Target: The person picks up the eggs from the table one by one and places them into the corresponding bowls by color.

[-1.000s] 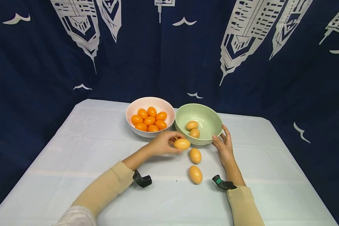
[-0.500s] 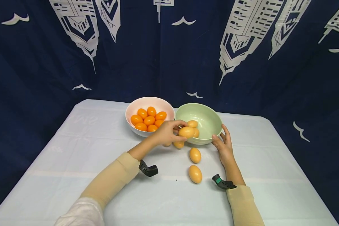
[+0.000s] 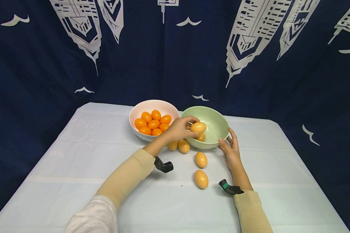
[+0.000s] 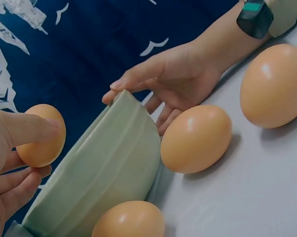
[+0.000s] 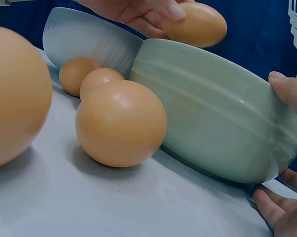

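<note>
My left hand (image 3: 179, 129) pinches a light-brown egg (image 3: 198, 127) between thumb and fingers, over the left part of the green bowl (image 3: 217, 126). In the left wrist view, the thumb lies across that egg (image 4: 42, 140). Another egg (image 3: 201, 137) shows inside the bowl below the held one; the rest of the bowl's left side is hidden by my hand. My right hand (image 3: 231, 150) grips the bowl's right side, thumb at the rim and fingers low on the wall in the right wrist view. Two eggs lie in front, one nearer (image 3: 201, 179) and one farther (image 3: 201, 160).
Left of the green bowl stands a pink bowl (image 3: 154, 105) with several orange egg-shaped items (image 3: 153, 124). Two more brown eggs (image 3: 183, 146) lie on the white-covered table (image 3: 75, 161) under my left forearm. A dark blue patterned cloth (image 3: 163, 64) hangs behind.
My left hand has carried its egg up and right, from in front of the green bowl to over it. Two eggs behind that hand have come into sight. My right hand stays put.
</note>
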Demonstrator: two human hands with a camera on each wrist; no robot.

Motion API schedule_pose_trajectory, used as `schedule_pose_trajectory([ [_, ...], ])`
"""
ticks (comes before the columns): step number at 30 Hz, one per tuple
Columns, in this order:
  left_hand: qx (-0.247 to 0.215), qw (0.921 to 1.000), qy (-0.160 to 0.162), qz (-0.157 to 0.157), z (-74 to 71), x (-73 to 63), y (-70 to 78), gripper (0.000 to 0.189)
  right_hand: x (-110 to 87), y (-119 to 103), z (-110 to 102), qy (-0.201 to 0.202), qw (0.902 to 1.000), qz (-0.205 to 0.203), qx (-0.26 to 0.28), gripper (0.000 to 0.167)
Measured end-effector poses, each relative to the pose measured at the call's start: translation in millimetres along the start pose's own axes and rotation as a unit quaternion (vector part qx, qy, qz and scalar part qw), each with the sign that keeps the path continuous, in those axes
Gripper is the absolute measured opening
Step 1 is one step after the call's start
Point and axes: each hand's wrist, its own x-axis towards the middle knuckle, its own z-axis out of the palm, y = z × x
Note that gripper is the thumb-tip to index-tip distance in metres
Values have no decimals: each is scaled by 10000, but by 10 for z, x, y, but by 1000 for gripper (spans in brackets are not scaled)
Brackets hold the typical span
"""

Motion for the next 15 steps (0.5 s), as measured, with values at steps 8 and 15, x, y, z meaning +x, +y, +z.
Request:
schedule_pose_trajectory([
  [8,383,9992,63,9,59,196,-49,47,6,-1,-3,-34,10000,16,-10,73],
  [15,970,9952,-102,20,147,348,-86,49,-3,-4,-7,-109,9999,-31,81,73],
])
